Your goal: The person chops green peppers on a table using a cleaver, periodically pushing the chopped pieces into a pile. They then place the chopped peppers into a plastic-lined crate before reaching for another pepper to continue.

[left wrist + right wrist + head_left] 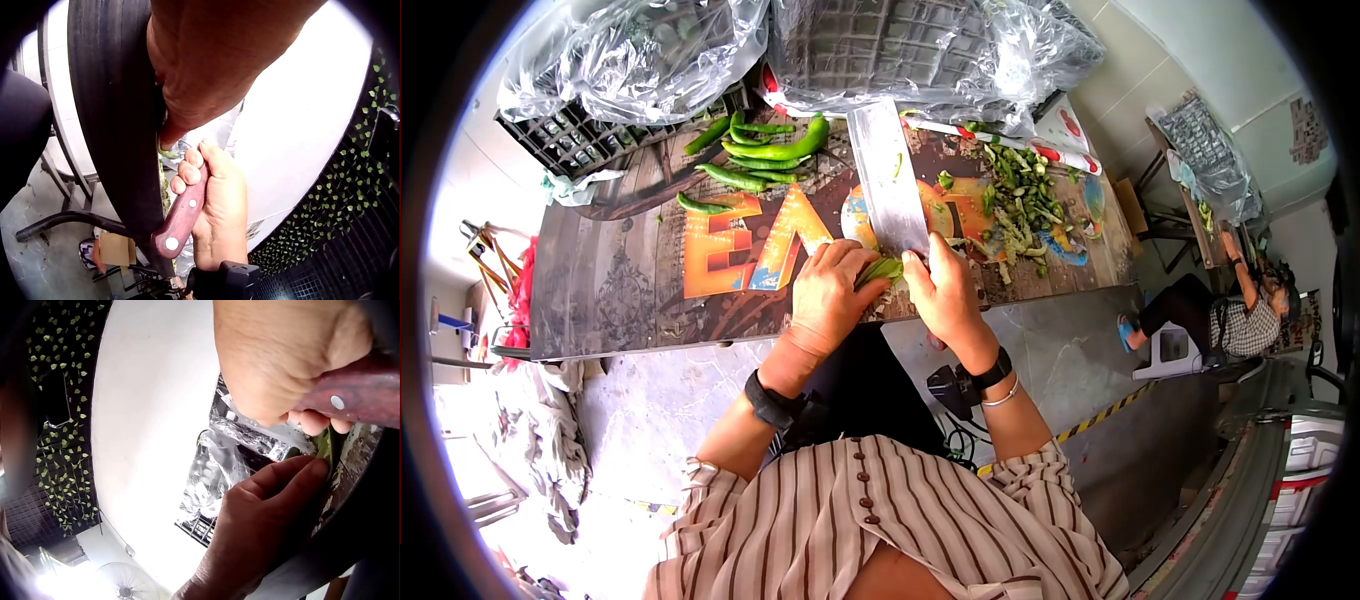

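Near the table's front edge the left hand (830, 290) pinches a green pepper piece (884, 268); in the right wrist view its thumb and fingers (262, 506) hold the green piece (325, 445). Close beside it, the right hand (945, 300) grips a cleaver, whose wide blade (890, 180) points away across the table. The left wrist view shows the right hand (222, 200) curled round the reddish wooden handle (182, 219). Whole green peppers (775, 152) lie at the back left, and chopped pepper pieces (1020, 200) are spread to the right of the blade.
Plastic-covered crates (900, 50) stand along the back of the printed table (620, 290). A white and red roll (1065, 157) lies at the back right. Farther right a person in a checked top (1250, 328) sits by another table.
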Demonstrator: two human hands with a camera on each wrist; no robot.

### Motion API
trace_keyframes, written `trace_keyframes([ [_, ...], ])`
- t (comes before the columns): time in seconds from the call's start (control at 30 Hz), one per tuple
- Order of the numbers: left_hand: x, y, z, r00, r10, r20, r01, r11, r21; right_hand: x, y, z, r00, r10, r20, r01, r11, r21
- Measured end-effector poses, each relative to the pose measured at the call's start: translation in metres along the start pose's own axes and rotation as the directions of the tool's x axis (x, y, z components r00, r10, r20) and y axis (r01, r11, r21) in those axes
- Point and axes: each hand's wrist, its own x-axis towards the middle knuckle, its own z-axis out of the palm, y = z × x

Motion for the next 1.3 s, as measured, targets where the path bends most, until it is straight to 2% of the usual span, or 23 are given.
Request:
trace_keyframes([
  [0.1, 0.001, 0.001, 0.0, 1.0, 0.005, 0.003, -0.005, 1.0, 0.005, 0.003, 0.008, 0.005, 0.993, -0.067, -0.094, 0.071, 0.997, 0.036],
  [0.17, 0.001, 0.001, -0.001, 1.0, 0.01, 0.003, -0.01, 1.0, 0.016, 0.007, 0.011, 0.005, 0.97, -0.165, -0.179, 0.155, 0.985, -0.071],
  [0.23, 0.0, -0.001, 0.0, 1.0, 0.006, 0.004, -0.006, 1.0, -0.004, 0.013, 0.007, -0.003, 0.983, -0.073, -0.169, 0.068, 0.997, -0.037],
  [0.27, 0.0, -0.001, 0.001, 1.0, 0.005, 0.0, -0.005, 1.0, -0.001, 0.015, 0.01, -0.008, 0.99, 0.045, -0.133, -0.056, 0.995, -0.08],
  [0.3, -0.001, -0.002, 0.001, 1.0, 0.005, 0.0, -0.005, 1.0, -0.009, 0.017, 0.022, -0.009, 0.978, 0.164, -0.127, -0.154, 0.984, 0.087],
  [0.37, 0.0, -0.001, 0.001, 1.0, 0.011, -0.004, -0.011, 1.0, -0.023, 0.018, 0.038, -0.02, 0.974, 0.097, -0.203, -0.105, 0.994, -0.031],
  [0.4, 0.0, -0.001, 0.0, 1.0, 0.014, 0.002, -0.014, 1.0, -0.016, 0.018, 0.026, -0.031, 0.972, 0.05, -0.231, -0.074, 0.993, -0.096],
  [0.43, 0.0, 0.0, 0.0, 1.0, 0.015, 0.007, -0.015, 1.0, -0.01, 0.015, 0.033, -0.034, 0.964, 0.089, -0.249, -0.121, 0.986, -0.116],
  [0.5, 0.0, -0.001, 0.001, 1.0, 0.015, -0.008, -0.015, 1.0, -0.009, 0.011, 0.035, -0.037, 0.952, 0.196, -0.234, -0.192, 0.981, 0.042],
  [0.57, -0.001, -0.001, 0.002, 1.0, 0.018, -0.015, -0.018, 1.0, -0.001, 0.006, 0.042, -0.027, 0.971, 0.088, -0.223, -0.07, 0.994, 0.089],
  [0.6, 0.0, 0.0, 0.002, 1.0, 0.015, -0.01, -0.015, 1.0, -0.001, 0.006, 0.01, -0.029, 0.968, 0.228, -0.107, -0.195, 0.948, 0.253],
  [0.63, 0.0, -0.001, 0.001, 1.0, 0.011, -0.007, -0.011, 1.0, 0.002, 0.006, 0.001, -0.024, 0.98, 0.18, -0.087, -0.152, 0.954, 0.257],
  [0.73, -0.001, -0.002, 0.002, 1.0, 0.007, 0.001, -0.007, 1.0, -0.006, 0.005, -0.015, -0.013, 0.997, 0.078, 0.005, -0.078, 0.991, 0.106],
  [0.77, -0.001, -0.002, 0.002, 1.0, 0.003, -0.002, -0.003, 1.0, -0.002, 0.005, -0.013, -0.008, 1.0, -0.004, -0.017, 0.005, 0.999, 0.053],
  [0.83, 0.0, -0.001, 0.001, 1.0, -0.001, 0.01, 0.001, 1.0, -0.013, 0.005, -0.01, -0.001, 0.998, -0.058, -0.034, 0.059, 0.998, 0.004],
  [0.93, 0.0, -0.001, 0.001, 1.0, 0.012, -0.004, -0.012, 1.0, -0.004, 0.006, 0.0, 0.0, 0.995, -0.029, -0.093, 0.018, 0.993, -0.115],
  [0.97, 0.0, 0.0, 0.0, 1.0, 0.008, 0.002, -0.008, 1.0, 0.006, 0.01, 0.004, -0.002, 0.987, -0.092, -0.135, 0.081, 0.993, -0.085],
  [1.03, -0.001, -0.001, 0.001, 1.0, 0.011, 0.006, -0.011, 1.0, -0.003, 0.016, 0.014, -0.005, 0.978, -0.087, -0.189, 0.056, 0.985, -0.165],
  [1.07, 0.0, -0.002, 0.001, 1.0, 0.014, 0.005, -0.014, 1.0, -0.01, 0.019, 0.018, -0.009, 0.981, -0.005, -0.196, -0.02, 0.992, -0.123],
  [1.1, 0.0, -0.003, 0.001, 1.0, 0.014, 0.0, -0.014, 1.0, -0.009, 0.022, 0.015, -0.016, 0.974, -0.024, -0.226, -0.004, 0.992, -0.127],
  [1.17, -0.001, -0.004, 0.002, 1.0, 0.026, -0.013, -0.027, 0.999, -0.026, 0.023, 0.029, -0.03, 0.968, 0.107, -0.227, -0.147, 0.975, -0.169],
  [1.2, 0.0, -0.004, 0.002, 0.999, 0.027, -0.018, -0.027, 0.999, -0.03, 0.022, 0.026, -0.035, 0.961, 0.091, -0.261, -0.132, 0.981, -0.144],
  [1.3, -0.001, -0.002, 0.003, 0.999, 0.032, -0.023, -0.033, 0.999, -0.037, 0.012, 0.027, -0.039, 0.961, 0.159, -0.228, -0.168, 0.986, -0.019],
])
